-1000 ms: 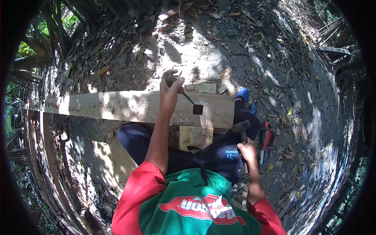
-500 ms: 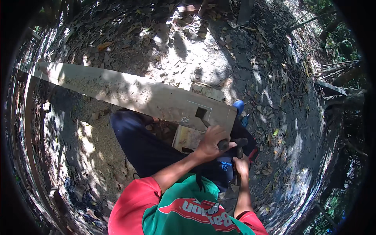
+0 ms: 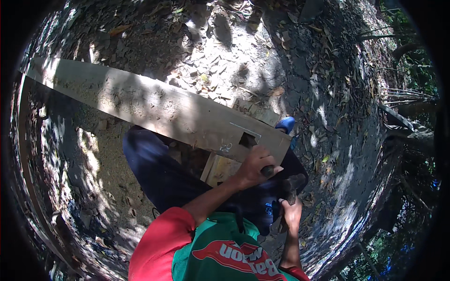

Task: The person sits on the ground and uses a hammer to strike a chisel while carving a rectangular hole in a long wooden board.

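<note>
Rough-sawn plank (image 3: 154,110) with square mortise; left hand (image 3: 255,165) grips chisel (image 3: 267,171).

Long plank (image 3: 154,110) laid slantwise across the ground (image 3: 225,51), running from far left down to right of centre. Square mortise (image 3: 247,139) cut in the plank near its right end. Under that end, a short wooden block (image 3: 224,169), partly hidden. Bent leg (image 3: 161,173) below the plank, between plank and torso. Foot in a sandal (image 3: 285,124) just beyond the plank's right end. Left hand (image 3: 253,166) at the plank's near edge, just below the mortise, closed round a chisel handle (image 3: 267,171). Right hand (image 3: 291,213) lower and to the right, close to the left, wrapped round a hammer (image 3: 291,183) whose head sits just above it. Leaf litter all around; tree roots (image 3: 403,126) at far right.
</note>
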`<action>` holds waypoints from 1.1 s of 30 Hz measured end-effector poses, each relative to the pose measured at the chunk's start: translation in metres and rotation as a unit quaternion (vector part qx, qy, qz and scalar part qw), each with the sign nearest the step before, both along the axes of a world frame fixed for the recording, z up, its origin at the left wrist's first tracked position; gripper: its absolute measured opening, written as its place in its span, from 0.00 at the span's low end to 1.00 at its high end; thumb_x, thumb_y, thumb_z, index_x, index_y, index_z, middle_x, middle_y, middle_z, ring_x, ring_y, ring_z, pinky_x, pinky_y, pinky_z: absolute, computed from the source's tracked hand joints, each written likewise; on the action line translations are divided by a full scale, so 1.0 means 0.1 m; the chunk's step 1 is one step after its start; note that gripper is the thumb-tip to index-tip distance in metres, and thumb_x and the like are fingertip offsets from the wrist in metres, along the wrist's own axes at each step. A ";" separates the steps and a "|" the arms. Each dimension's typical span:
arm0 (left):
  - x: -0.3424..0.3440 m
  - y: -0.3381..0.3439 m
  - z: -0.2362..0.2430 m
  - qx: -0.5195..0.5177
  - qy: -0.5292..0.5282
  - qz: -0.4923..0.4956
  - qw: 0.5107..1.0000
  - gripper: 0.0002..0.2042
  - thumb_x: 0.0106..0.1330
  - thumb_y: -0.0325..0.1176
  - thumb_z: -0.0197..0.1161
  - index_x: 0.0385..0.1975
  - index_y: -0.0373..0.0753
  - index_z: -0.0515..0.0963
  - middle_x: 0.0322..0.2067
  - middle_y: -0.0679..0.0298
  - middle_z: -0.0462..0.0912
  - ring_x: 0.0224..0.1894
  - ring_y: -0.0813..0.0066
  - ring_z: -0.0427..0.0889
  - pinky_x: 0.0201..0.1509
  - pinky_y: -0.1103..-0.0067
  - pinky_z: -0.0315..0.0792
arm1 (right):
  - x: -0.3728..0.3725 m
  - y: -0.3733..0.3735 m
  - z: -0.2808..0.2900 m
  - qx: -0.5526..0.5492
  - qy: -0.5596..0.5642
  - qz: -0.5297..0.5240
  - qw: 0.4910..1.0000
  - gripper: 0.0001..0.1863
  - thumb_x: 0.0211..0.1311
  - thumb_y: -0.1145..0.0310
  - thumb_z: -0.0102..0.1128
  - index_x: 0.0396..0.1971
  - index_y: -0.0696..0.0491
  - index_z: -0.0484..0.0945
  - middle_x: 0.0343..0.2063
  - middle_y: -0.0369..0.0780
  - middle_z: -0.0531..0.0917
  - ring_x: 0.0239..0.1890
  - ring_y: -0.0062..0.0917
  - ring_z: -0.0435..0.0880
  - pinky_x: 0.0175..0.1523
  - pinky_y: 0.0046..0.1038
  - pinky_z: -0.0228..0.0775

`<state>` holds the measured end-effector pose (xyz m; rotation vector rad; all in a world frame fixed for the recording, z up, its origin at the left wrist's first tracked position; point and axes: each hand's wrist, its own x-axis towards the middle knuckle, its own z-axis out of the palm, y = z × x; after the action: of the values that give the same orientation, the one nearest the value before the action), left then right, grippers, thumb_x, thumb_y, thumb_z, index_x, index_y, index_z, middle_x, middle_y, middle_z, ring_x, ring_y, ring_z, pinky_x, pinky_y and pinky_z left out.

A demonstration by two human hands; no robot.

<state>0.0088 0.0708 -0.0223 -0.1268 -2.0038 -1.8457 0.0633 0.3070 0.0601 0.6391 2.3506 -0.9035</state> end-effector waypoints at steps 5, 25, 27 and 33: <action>-0.01 -0.02 -0.02 0.002 0.017 -0.002 1.000 0.13 0.51 0.30 0.77 0.26 0.43 0.74 0.27 0.64 0.73 0.33 0.60 0.74 0.42 0.66 0.65 | -0.15 -0.37 0.40 0.015 0.136 0.077 0.988 0.11 0.51 0.76 0.71 0.24 0.56 0.74 0.18 0.35 0.78 0.20 0.18 0.76 0.27 0.27 0.67; -0.30 0.05 -0.44 0.038 -0.032 0.073 0.996 0.14 0.48 0.32 0.75 0.28 0.41 0.74 0.27 0.60 0.73 0.33 0.59 0.74 0.41 0.69 0.68 | -0.40 -1.30 1.07 -0.236 0.443 0.129 0.855 0.09 0.61 0.80 0.61 0.30 0.54 0.68 0.19 0.36 0.74 0.19 0.19 0.72 0.28 0.21 0.69; -0.26 0.00 -0.40 0.030 -0.030 0.075 0.996 0.14 0.49 0.32 0.74 0.29 0.40 0.75 0.27 0.60 0.74 0.33 0.58 0.75 0.41 0.69 0.68 | -0.42 -1.18 0.95 -0.352 0.488 0.177 0.779 0.10 0.63 0.80 0.56 0.31 0.53 0.63 0.18 0.37 0.72 0.18 0.21 0.70 0.28 0.23 0.71; -0.43 -0.03 -0.39 0.055 0.002 0.077 0.996 0.14 0.51 0.32 0.74 0.34 0.36 0.78 0.31 0.58 0.79 0.36 0.57 0.78 0.43 0.67 0.70 | -0.64 -1.00 -0.20 -0.006 0.196 0.185 0.963 0.12 0.52 0.71 0.63 0.33 0.64 0.77 0.25 0.49 0.82 0.32 0.28 0.84 0.40 0.33 0.74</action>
<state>-0.0347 0.0681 -0.0612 0.0528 -1.8484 -1.8504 -0.0008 0.2071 0.0397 0.0006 2.6813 -0.9319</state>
